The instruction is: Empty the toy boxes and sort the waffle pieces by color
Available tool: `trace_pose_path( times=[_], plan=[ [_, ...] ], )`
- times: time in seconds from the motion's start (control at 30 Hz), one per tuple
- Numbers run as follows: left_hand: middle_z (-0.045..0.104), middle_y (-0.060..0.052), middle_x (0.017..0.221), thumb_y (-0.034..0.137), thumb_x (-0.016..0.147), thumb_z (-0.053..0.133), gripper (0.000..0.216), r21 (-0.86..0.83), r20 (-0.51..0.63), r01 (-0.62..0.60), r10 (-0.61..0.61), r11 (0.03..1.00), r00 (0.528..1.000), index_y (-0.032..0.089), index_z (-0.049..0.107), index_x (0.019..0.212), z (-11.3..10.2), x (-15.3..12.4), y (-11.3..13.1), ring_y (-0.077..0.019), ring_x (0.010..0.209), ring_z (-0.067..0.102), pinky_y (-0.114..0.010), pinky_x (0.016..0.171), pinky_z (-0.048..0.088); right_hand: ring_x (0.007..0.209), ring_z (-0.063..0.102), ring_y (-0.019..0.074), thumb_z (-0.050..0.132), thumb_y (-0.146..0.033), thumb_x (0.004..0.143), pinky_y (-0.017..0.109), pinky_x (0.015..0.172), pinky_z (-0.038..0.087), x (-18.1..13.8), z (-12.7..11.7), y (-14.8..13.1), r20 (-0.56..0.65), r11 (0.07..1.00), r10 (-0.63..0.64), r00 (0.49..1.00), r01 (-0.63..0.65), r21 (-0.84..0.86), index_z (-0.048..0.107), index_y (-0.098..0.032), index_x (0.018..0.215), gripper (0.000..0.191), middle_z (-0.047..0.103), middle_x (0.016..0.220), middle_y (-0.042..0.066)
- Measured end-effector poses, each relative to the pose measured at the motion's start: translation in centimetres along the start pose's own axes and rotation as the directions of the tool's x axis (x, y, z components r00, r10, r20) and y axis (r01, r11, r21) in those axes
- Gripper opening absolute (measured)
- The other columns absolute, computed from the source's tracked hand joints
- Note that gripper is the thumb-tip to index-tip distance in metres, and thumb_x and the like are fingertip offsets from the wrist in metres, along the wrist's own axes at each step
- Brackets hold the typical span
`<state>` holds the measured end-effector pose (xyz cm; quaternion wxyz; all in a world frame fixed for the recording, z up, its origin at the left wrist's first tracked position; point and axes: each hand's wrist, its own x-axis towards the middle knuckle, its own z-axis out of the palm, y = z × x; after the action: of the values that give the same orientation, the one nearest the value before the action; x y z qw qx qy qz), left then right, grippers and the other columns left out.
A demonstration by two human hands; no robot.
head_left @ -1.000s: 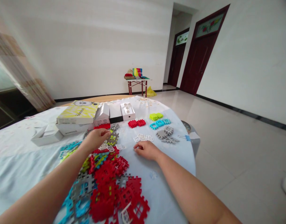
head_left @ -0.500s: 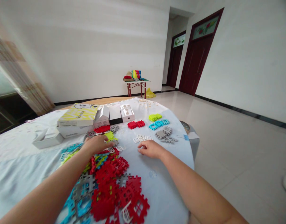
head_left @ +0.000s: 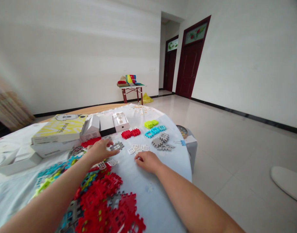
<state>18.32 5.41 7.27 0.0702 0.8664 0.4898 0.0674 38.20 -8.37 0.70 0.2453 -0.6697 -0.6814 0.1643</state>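
Note:
My left hand reaches over the pile, thumb and fingers closed on the edge of a grey toothed building piece with a window-like opening. My right hand rests on the cloth with its fingers curled in; no piece shows in them. Just beyond its fingertips lie several white window-grid pieces. Under and in front of my left forearm spreads a mixed pile of interlocking plates, with red plates on the near side and blue plates at the left. A loose white window piece lies below my left hand.
Sorted groups lie farther back: red pieces, lime pieces, blue pieces and grey pieces. A yellow-and-white box and open white boxes stand left. The table's rounded edge runs along the right, beside a grey stool-like object.
The view has turned right, shifting the scene left. My left hand has taken hold of the grey piece and lifted it from the pile. My right hand stays by the white pieces, fingers more curled.

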Motion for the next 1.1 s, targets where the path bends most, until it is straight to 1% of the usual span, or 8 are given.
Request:
trace_pose_path(
  times=[0.13, 0.3, 0.43, 0.57, 0.73, 0.93, 1.03, 1.1],
  plan=[
    [0.065, -0.008, 0.104, 0.070, 0.058, 0.054, 0.060, -0.039, -0.017, -0.102, 0.101, 0.994, 0.995, 0.023, 0.063, 0.095, 0.1, 1.8, 6.4, -0.0297, 0.097, 0.057, -0.039, 0.079, 0.040, 0.080, 0.062, 0.0158, 0.047, -0.029, 0.079, 0.024, 0.065, 0.039, 0.1, -0.1, 0.0, -0.005, 1.000, 0.006, 1.000, -0.006, -0.025, 0.067, -0.027, 0.095, 0.025, 0.071, 0.084, -0.001],
    [0.064, -0.010, 0.105, 0.067, 0.059, 0.056, 0.059, -0.026, 0.053, -0.181, 0.182, 0.983, 0.982, 0.022, 0.065, 0.096, 2.4, 3.9, 12.9, -0.0297, 0.100, 0.056, -0.042, 0.086, 0.038, 0.076, 0.063, 0.0165, 0.047, -0.029, 0.080, 0.023, 0.062, 0.038, 0.3, 0.3, 0.3, -0.022, 0.999, -0.024, 0.999, 0.023, -0.047, 0.066, -0.025, 0.096, 0.025, 0.071, 0.082, 0.001],
    [0.063, -0.012, 0.106, 0.068, 0.057, 0.057, 0.062, -0.013, 0.073, -0.213, 0.214, 0.977, 0.974, 0.023, 0.065, 0.098, 4.3, 5.0, 16.1, -0.0325, 0.103, 0.054, -0.048, 0.087, 0.035, 0.071, 0.063, 0.0190, 0.049, -0.030, 0.079, 0.025, 0.057, 0.037, 0.6, 0.6, 0.5, -0.038, 0.995, -0.012, 0.999, 0.008, -0.104, 0.067, -0.021, 0.091, 0.024, 0.071, 0.080, 0.005],
    [0.062, -0.013, 0.108, 0.072, 0.058, 0.053, 0.066, -0.029, 0.071, -0.220, 0.222, 0.975, 0.973, 0.023, 0.065, 0.101, 5.1, 5.4, 17.5, -0.0337, 0.104, 0.053, -0.050, 0.088, 0.034, 0.064, 0.062, 0.0208, 0.049, -0.032, 0.080, 0.026, 0.054, 0.036, 0.7, 0.8, 0.6, -0.017, 0.986, 0.012, 1.000, -0.014, -0.169, 0.068, -0.016, 0.081, 0.026, 0.070, 0.074, 0.009],
    [0.063, -0.011, 0.104, 0.067, 0.070, 0.044, 0.058, -0.085, -0.048, -0.205, 0.202, 0.975, 0.978, 0.024, 0.065, 0.103, 3.0, 4.5, 15.4, -0.0291, 0.099, 0.056, -0.045, 0.086, 0.036, 0.073, 0.063, 0.0179, 0.049, -0.029, 0.080, 0.025, 0.062, 0.040, 0.3, 0.5, 0.5, -0.032, 0.999, -0.023, 0.999, 0.021, -0.049, 0.067, -0.022, 0.094, 0.023, 0.071, 0.080, 0.003],
    [0.066, -0.004, 0.093, 0.051, 0.080, 0.041, 0.041, -0.168, -0.354, -0.164, 0.095, 0.972, 0.930, 0.023, 0.067, 0.094, -2.3, -0.3, 7.6, -0.0204, 0.090, 0.058, -0.034, 0.085, 0.037, 0.073, 0.061, 0.0139, 0.050, -0.027, 0.081, 0.023, 0.065, 0.042, 0.0, 0.3, 0.3, -0.046, 0.996, -0.063, 0.997, 0.066, 0.064, 0.067, -0.023, 0.092, 0.021, 0.070, 0.080, 0.000],
    [0.066, -0.003, 0.091, 0.048, 0.080, 0.041, 0.039, -0.165, -0.445, -0.079, -0.003, 0.983, 0.896, 0.021, 0.066, 0.090, -3.2, -3.1, 2.5, -0.0185, 0.090, 0.058, -0.030, 0.084, 0.039, 0.076, 0.059, 0.0134, 0.049, -0.022, 0.082, 0.023, 0.071, 0.043, 0.1, 0.2, 0.4, -0.193, 0.983, -0.123, 0.973, 0.146, 0.107, 0.067, -0.021, 0.091, 0.020, 0.068, 0.082, 0.001],
    [0.065, -0.003, 0.094, 0.048, 0.079, 0.041, 0.039, -0.188, -0.477, 0.011, -0.101, 0.982, 0.873, 0.021, 0.066, 0.091, -2.9, -4.8, -1.1, -0.0188, 0.092, 0.058, -0.028, 0.082, 0.040, 0.085, 0.058, 0.0149, 0.048, -0.019, 0.082, 0.026, 0.080, 0.044, 0.4, 0.2, 0.6, -0.358, 0.973, -0.159, 0.920, 0.207, 0.100, 0.065, -0.019, 0.094, 0.021, 0.066, 0.088, 0.004]
  ],
)
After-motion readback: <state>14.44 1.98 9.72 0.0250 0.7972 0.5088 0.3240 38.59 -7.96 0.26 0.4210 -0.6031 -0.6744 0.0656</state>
